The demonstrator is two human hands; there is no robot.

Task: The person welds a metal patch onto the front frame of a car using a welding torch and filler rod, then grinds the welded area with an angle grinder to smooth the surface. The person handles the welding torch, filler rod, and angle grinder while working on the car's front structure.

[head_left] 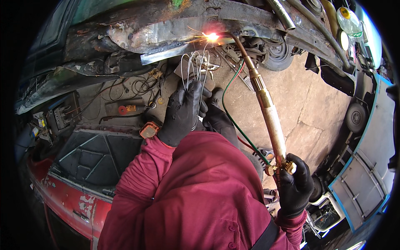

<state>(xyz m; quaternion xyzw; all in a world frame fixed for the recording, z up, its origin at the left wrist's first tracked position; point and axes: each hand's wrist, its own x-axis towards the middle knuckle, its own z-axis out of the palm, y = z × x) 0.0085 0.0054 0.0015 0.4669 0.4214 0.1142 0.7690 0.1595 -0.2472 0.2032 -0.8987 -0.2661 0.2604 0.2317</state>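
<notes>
My left hand [180, 111], in a black glove, is closed around a looped bundle of thin welding wire [190, 68]. One end of the wire runs up to a bright glowing spot with sparks. My right hand [296, 187], also gloved, grips a brass gas welding torch [266, 106] at its valve end. Its bent tip [233, 36] meets the glow on the lower edge of a rusty car body panel [154, 34]. A bare metal strip [166, 54] lies along that edge, left of the flame. Glare hides the exact contact point.
Green and red hoses [230, 110] trail from the torch beside my body. Cables [143, 88] and an angle grinder [129, 109] lie on the concrete floor at left. A red car door [66, 200] stands lower left. A wheel [278, 56] sits beneath the car body.
</notes>
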